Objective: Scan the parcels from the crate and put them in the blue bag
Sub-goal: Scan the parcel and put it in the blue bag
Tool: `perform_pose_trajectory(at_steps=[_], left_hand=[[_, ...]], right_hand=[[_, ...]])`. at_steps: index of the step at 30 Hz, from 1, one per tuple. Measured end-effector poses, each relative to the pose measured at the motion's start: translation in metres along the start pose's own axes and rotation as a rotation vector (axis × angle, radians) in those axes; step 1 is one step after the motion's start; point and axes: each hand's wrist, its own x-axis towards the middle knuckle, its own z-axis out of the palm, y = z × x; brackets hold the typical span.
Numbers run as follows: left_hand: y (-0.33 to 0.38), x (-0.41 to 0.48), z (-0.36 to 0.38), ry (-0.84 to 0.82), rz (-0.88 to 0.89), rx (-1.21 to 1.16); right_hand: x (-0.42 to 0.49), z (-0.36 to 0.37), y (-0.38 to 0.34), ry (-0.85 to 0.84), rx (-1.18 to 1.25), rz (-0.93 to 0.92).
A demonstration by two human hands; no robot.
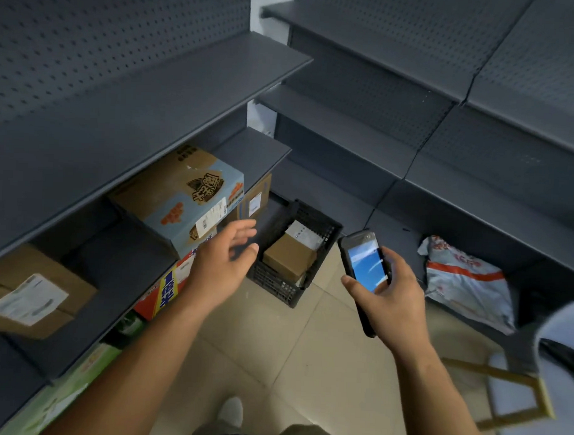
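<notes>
A black plastic crate (277, 283) stands on the tiled floor between the shelves. Inside it lies a brown cardboard parcel (289, 255), with a white-labelled parcel (303, 234) behind it. My left hand (222, 254) hovers just left of the crate, fingers spread and holding nothing. My right hand (387, 290) grips a black handheld scanner (364, 262) with a lit blue screen, to the right of the crate. At the right edge, a pale blue bag (558, 327) is only partly in view.
Dark grey shelving (152, 115) runs along the left and back. Cardboard boxes (182, 194) sit on the left shelves. A grey mailer pouch with orange print (465, 282) lies on the low right shelf. A wooden frame (517, 398) stands at lower right.
</notes>
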Motion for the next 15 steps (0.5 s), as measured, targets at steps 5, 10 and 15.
perform_pose_trajectory(at_steps=[5, 10, 15], left_hand=[[-0.003, 0.036, 0.006, -0.060, 0.006, -0.005], [0.004, 0.077, 0.030, -0.115, 0.015, 0.016], [0.011, 0.121, 0.056, -0.111, 0.015, 0.072]], right_hand=[[0.018, 0.007, -0.005, 0.015, -0.023, 0.022], [0.055, 0.008, 0.003, 0.041, -0.021, 0.033], [0.109, 0.014, 0.019, 0.026, 0.017, 0.019]])
